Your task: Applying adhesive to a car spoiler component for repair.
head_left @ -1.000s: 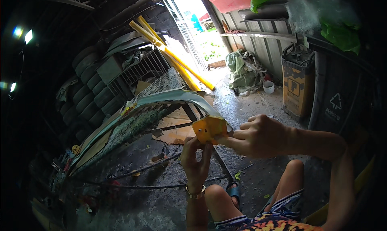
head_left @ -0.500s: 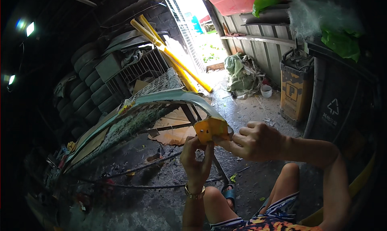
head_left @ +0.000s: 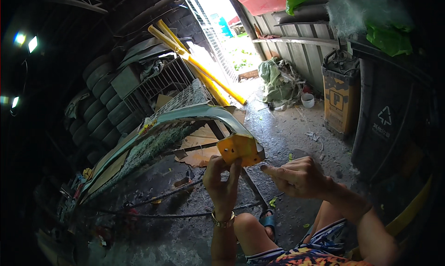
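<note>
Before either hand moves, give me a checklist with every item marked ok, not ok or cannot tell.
1. Left hand gripping the yellow plate: ok, pinched at its lower edge.
2. Right hand clear of the plate: ok, apart, its index finger pointing near the lower right corner.
3. Gloves on: not ok, both hands are bare.
4. Plate firmly fixed to the green strip: cannot tell.
5. Closed shoes: not ok, an open sandal shows.
</note>
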Tool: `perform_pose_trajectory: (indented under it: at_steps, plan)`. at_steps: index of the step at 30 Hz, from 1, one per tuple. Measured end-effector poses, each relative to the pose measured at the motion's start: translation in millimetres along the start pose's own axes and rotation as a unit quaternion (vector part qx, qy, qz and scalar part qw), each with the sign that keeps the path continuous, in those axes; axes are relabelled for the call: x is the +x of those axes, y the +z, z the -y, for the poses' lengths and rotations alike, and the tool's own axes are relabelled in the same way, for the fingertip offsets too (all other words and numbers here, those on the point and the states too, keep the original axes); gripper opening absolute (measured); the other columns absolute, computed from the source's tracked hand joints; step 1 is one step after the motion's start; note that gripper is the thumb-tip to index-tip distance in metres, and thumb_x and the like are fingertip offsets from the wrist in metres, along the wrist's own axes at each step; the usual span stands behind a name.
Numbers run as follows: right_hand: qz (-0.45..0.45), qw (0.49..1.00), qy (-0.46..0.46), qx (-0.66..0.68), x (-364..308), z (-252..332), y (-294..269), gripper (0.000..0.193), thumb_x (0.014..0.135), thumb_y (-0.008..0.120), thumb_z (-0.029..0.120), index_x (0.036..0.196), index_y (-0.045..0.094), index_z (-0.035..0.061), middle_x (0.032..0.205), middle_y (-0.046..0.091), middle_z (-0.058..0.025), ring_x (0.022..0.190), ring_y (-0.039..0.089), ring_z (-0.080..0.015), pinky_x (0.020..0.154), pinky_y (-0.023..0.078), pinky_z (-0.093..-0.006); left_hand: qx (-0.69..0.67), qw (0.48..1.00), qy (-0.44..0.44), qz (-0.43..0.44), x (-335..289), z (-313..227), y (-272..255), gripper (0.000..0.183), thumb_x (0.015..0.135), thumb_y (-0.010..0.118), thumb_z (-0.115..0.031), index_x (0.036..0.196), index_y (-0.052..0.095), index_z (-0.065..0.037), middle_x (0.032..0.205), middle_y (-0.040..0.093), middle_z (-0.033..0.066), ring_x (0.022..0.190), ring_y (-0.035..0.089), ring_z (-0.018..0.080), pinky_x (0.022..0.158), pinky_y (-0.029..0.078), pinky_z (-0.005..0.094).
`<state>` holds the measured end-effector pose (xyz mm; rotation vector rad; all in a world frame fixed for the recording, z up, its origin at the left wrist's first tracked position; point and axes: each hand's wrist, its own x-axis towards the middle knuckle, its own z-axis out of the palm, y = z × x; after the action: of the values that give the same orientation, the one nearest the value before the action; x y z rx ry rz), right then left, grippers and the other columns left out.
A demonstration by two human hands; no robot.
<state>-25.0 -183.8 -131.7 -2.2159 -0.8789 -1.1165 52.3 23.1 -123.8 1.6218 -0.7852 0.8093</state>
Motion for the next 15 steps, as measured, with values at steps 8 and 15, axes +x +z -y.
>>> perform_pose_trajectory:
  at_steps: [8,15]
  plan:
    - [0.033,0.995,0.025,0.087,16.3,-0.1,-1.3,0.053,0.081,0.067,0.008,0.133,0.056,0.0119,0.068,0.066,-0.0051,0.052,0.064,-0.0193,0.052,0.055,-0.0318,-0.101,0.992,-0.071,0.036,0.9,1.7,-5.4,0.014,0.087,0.069,-0.003,0.099,0.062,0.001,0.085,0.062,0.0050,0.075,0.059,0.0084,0.068,0.046,0.0226]
    - [0.091,0.994,0.024,0.060,38.3,-7.0,-3.4,0.050,0.082,0.067,0.011,0.131,0.059,0.0170,0.065,0.065,-0.0063,0.052,0.064,-0.0231,0.054,0.055,-0.0344,-0.090,0.995,-0.041,0.034,1.8,2.9,-1.8,0.013,0.087,0.069,-0.004,0.097,0.062,0.001,0.083,0.062,0.0056,0.072,0.057,0.0104,0.065,0.044,0.0247]
